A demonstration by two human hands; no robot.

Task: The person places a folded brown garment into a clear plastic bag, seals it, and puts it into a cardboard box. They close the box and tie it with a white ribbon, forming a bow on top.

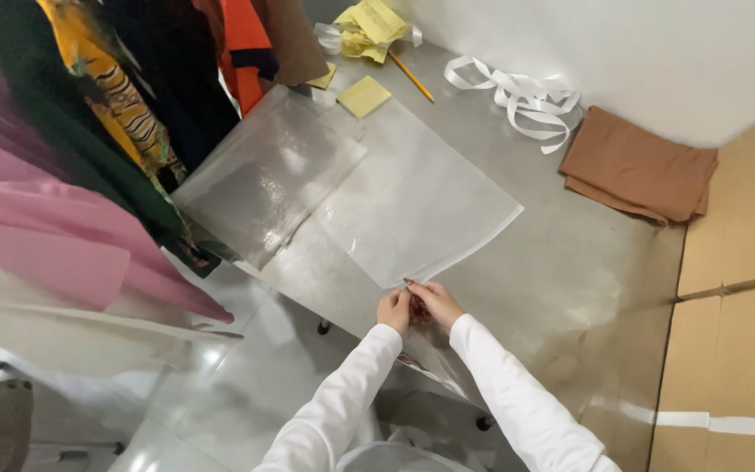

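Head view. Both hands meet at the near corner of a clear plastic bag (417, 205) that lies flat on the grey bench (561, 262). Left hand (393, 311) and right hand (435, 302) sit side by side, touching or nearly so, fingers curled in and pinched at the bag's corner edge; something small and reddish shows between them, too small to identify. The bag spreads away from the hands, its long axis running from the pinched corner toward the far left. Neither hand is clearly nearer; both are at the same corner.

A second clear sheet (264, 179) lies just left of the bag and overlaps it. Farther off: yellow notes (363, 95), a pencil (411, 77), loose white tape (522, 100), a folded brown cloth (640, 168). Cardboard boxes (736, 288) stand at right. Hanging garments (89, 114) crowd the left; shiny floor below.
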